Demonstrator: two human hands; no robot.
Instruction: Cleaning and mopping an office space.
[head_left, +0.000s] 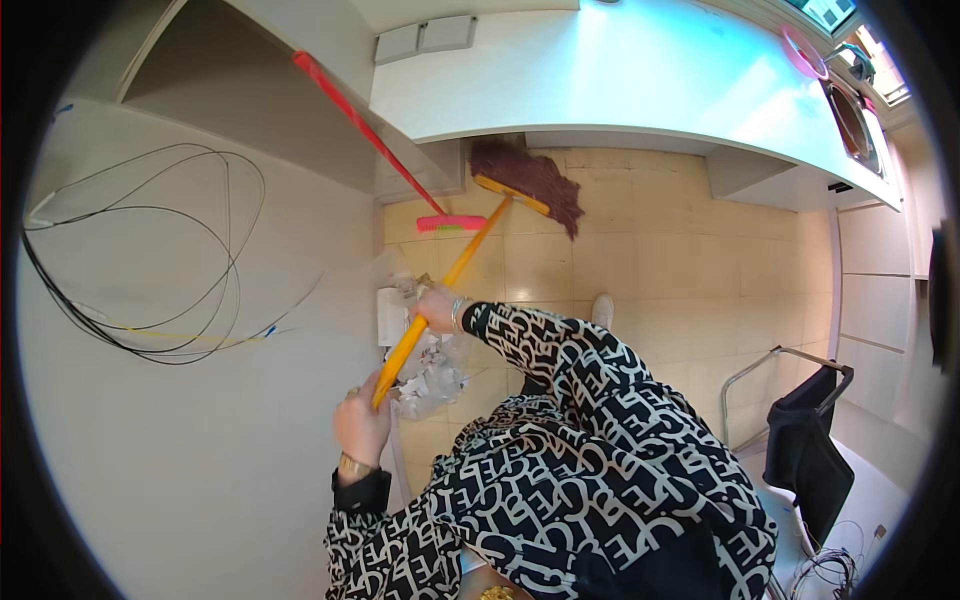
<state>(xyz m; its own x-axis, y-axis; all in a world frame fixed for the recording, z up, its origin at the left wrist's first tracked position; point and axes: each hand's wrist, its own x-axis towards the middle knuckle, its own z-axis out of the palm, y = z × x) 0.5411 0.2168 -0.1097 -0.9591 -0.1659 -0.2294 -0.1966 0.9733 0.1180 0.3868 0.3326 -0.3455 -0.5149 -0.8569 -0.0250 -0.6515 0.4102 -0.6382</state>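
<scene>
A flat mop with a yellow handle (470, 255) runs diagonally down and left in front of me. Its purple shaggy head (536, 180) lies on the tiled floor by the open space under the counter. My left hand (363, 425) is closed around the upper end of the handle. Lower on the same handle, my right hand (438, 308) grips it. A broom with a red handle (367, 131) leans against a cabinet panel, its pink head (451, 223) on the floor left of the mop head.
Plastic bags of rubbish (431, 382) lie on the floor beside the left wall, under my hands. A white counter (630, 82) runs across the top. Coiled cables (150, 330) hang at the left. A black folding chair (806, 435) stands at the right.
</scene>
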